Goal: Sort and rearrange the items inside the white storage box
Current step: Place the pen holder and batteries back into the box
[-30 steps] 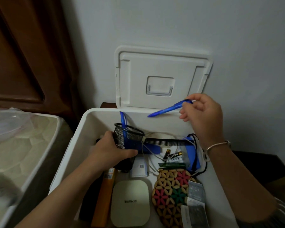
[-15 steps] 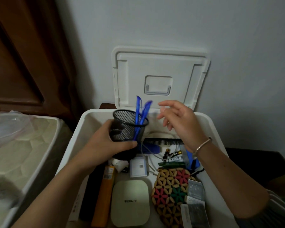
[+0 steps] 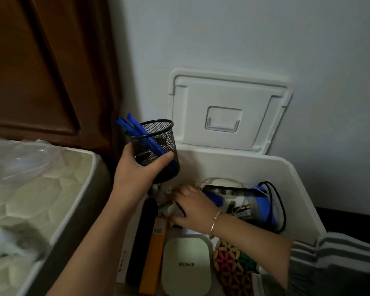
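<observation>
The white storage box [image 3: 286,165] stands open, its lid [image 3: 222,92] leaning on the wall. My left hand [image 3: 137,174] grips a black mesh pen cup [image 3: 156,146] holding blue pens [image 3: 130,124], raised over the box's back left corner. My right hand [image 3: 194,208] reaches into the back left of the box, its fingers and thumb curled round a small white item [image 3: 170,210]. Also inside lie a black comb [image 3: 229,191], batteries [image 3: 241,208], a cream flat case [image 3: 186,263], an orange box [image 3: 154,253] and a flower-patterned mat [image 3: 233,265].
A black cable [image 3: 280,210] and a blue item [image 3: 263,206] sit at the box's back right. A long black object [image 3: 143,238] lies along the left wall. A mattress [image 3: 30,199] with clear plastic is close on the left, below a brown wooden panel [image 3: 41,71].
The blue pen went from my right hand into the cup. My left hand lifted the cup up and left out of the box. My right hand dropped into the box's back left.
</observation>
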{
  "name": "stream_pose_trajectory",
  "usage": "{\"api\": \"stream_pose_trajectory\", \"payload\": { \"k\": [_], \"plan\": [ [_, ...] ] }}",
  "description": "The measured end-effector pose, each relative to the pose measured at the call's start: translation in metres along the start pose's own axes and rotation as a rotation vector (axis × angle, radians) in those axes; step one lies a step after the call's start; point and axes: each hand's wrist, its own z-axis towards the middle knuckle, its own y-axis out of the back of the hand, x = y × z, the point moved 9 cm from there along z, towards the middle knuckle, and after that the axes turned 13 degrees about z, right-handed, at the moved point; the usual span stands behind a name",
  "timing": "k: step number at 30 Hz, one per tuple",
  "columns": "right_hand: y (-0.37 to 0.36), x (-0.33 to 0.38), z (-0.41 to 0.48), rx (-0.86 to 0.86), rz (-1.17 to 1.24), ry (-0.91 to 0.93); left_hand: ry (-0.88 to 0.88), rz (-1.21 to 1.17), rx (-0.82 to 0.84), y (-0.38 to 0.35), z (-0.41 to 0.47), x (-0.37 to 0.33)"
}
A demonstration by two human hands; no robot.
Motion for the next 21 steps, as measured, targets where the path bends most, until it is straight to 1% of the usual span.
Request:
{"api": "stream_pose_trajectory", "payload": {
  "k": [3, 5, 8, 9, 11, 13, 14, 18, 20, 21],
  "plan": [
    [-0.005, 0.001, 0.020, 0.069, -0.073, -0.013, 0.026, -0.034, 0.003, -0.001, 0.001, 0.001],
    [-0.005, -0.001, 0.027, 0.141, -0.080, -0.041, 0.031, -0.023, -0.004, -0.001, 0.001, 0.000],
    [-0.003, -0.002, 0.029, 0.215, -0.136, -0.024, 0.044, 0.002, -0.014, -0.001, 0.002, 0.000],
    [-0.003, -0.005, 0.027, 0.251, -0.196, -0.017, 0.054, 0.003, -0.010, -0.002, 0.003, 0.001],
    [-0.010, -0.013, 0.019, 0.384, -0.361, -0.007, 0.073, 0.003, -0.001, -0.002, 0.003, 0.002],
    [-0.017, -0.017, 0.011, 0.467, -0.444, 0.021, 0.081, 0.006, 0.005, -0.002, 0.002, 0.003],
    [-0.017, -0.016, 0.010, 0.459, -0.439, 0.035, 0.081, 0.008, 0.005, -0.001, 0.002, 0.003],
    [-0.005, -0.006, 0.023, 0.291, -0.263, 0.051, 0.087, 0.023, 0.004, 0.000, 0.002, 0.002],
    [-0.013, -0.004, 0.030, 0.295, -0.255, 0.045, 0.091, 0.031, 0.001, 0.000, 0.001, 0.001],
    [-0.019, -0.006, 0.032, 0.322, -0.246, 0.011, 0.092, 0.035, 0.000, 0.000, 0.001, 0.001]
  ]
}}
